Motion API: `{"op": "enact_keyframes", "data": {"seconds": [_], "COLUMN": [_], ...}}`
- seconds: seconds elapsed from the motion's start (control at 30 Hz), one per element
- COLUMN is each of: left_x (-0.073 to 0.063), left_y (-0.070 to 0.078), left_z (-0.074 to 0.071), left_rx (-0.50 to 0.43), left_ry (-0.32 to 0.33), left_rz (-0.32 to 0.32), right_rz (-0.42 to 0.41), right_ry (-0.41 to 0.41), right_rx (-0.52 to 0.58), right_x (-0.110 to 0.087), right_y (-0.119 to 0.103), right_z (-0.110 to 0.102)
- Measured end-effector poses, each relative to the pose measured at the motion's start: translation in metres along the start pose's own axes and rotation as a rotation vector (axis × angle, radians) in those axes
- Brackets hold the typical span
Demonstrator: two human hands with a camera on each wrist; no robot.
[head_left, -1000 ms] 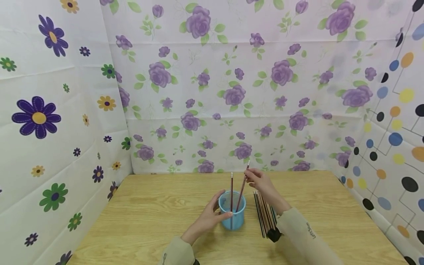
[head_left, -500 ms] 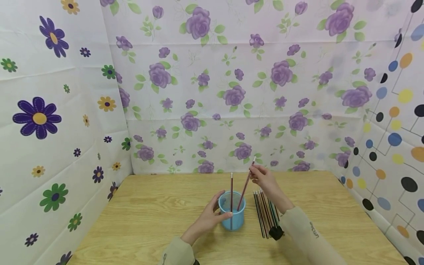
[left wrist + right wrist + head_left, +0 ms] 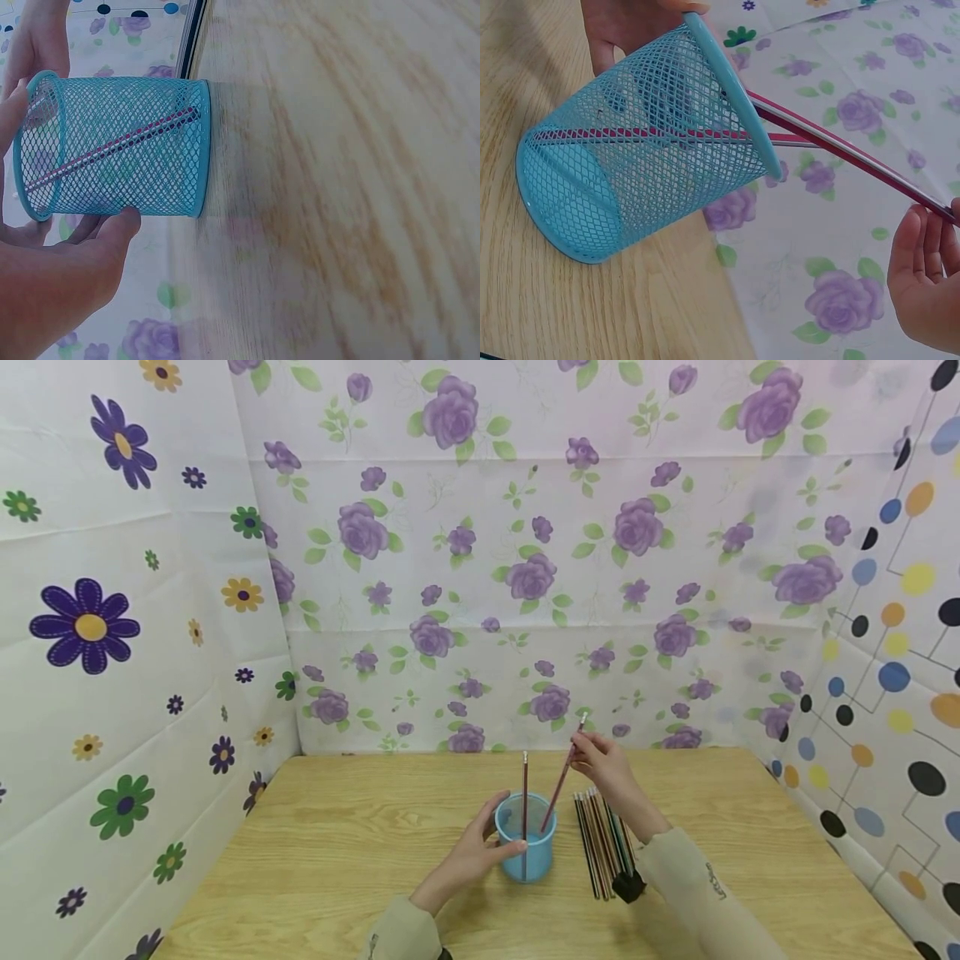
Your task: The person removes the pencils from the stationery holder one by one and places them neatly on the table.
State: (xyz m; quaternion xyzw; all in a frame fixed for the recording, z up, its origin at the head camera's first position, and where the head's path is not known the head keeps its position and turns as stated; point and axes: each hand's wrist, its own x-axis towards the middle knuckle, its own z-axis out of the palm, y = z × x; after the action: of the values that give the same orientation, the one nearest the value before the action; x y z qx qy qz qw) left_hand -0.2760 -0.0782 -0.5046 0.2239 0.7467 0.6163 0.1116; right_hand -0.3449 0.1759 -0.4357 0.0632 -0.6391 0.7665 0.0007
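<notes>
A light-blue mesh pen cup (image 3: 538,862) stands upright on the table. My left hand (image 3: 474,850) holds it from the left, thumb and fingers around its rim and side. Between the right thumb and fingers, my right hand (image 3: 609,773) pinches a dark red pencil (image 3: 560,787) near its white-tipped upper end. This pencil slants, its lower end still inside the cup's mouth, as the right wrist view also shows along its shaft (image 3: 847,152). A second dark red pencil (image 3: 525,789) leans inside the cup, visible through the mesh (image 3: 120,144) in the left wrist view.
Right of the cup lies a row of several pencils (image 3: 596,847) in dark, brown and green tones, side by side. A small black object (image 3: 628,886) is by their near ends, at the right sleeve. Patterned cloth (image 3: 450,568) encloses the wooden table (image 3: 337,827) behind and at both sides.
My right hand has moved right and slightly back, tilting the pinched pencil further right and lifting its lower end a little. The left hand and the cup have stayed in place.
</notes>
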Motion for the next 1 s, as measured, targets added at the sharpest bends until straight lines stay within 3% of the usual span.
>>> {"op": "enact_keyframes", "data": {"seconds": [1.0], "left_x": [0.0], "left_y": [0.001], "left_z": [0.0], "left_rx": [-0.006], "left_ry": [0.007], "left_rz": [0.007], "right_rz": [0.016], "right_ry": [0.075], "right_rx": [0.069], "right_x": [-0.001], "right_y": [-0.001], "right_z": [-0.015]}}
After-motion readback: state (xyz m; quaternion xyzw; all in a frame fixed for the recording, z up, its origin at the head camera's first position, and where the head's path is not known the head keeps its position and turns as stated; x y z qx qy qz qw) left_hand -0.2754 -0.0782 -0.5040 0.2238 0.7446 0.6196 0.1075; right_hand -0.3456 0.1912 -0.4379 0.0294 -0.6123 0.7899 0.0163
